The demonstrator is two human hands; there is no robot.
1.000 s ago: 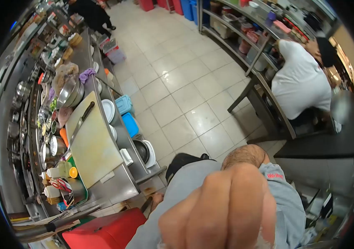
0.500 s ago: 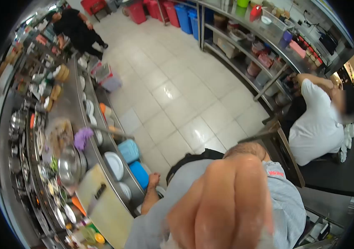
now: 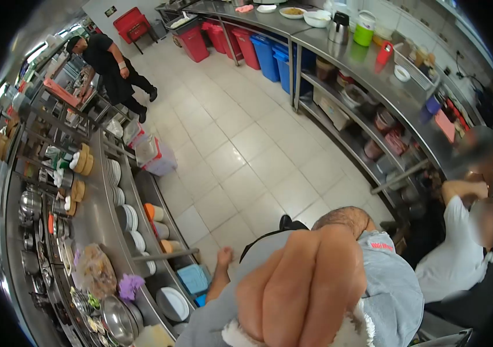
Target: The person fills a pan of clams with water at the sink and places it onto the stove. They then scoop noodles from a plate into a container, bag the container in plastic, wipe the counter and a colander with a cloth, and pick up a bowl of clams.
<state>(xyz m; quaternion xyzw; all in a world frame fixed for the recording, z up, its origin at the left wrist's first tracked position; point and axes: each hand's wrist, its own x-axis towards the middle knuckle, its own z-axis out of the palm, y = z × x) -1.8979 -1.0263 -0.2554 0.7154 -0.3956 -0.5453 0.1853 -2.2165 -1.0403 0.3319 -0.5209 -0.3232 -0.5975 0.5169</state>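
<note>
My right hand (image 3: 301,283) is raised very close to the camera, its fingers bent together. White fluffy cloth (image 3: 362,324) shows below and beside those fingers, gripped in the hand. Low on the left, my left hand (image 3: 223,257) hangs at my side, small in view, fingers curled with nothing visible in them. Nearest to it are a light blue container (image 3: 193,280) and a stack of white plates (image 3: 172,303) on the shelf under the steel counter. My grey shirt (image 3: 394,280) covers the lower middle.
The left counter (image 3: 84,228) bears metal bowls (image 3: 120,320), a purple cloth (image 3: 131,286) and a bag of food (image 3: 97,272). A co-worker in black (image 3: 110,66) stands far left; another person in white (image 3: 455,254) is at right. Red bins (image 3: 191,43) and blue bins (image 3: 265,58) line the back.
The view has shifted: the floor, counters and far co-worker sit lower in the picture, and the cutting board has mostly left it. My right hand stays close to the camera; more white cloth shows.
</note>
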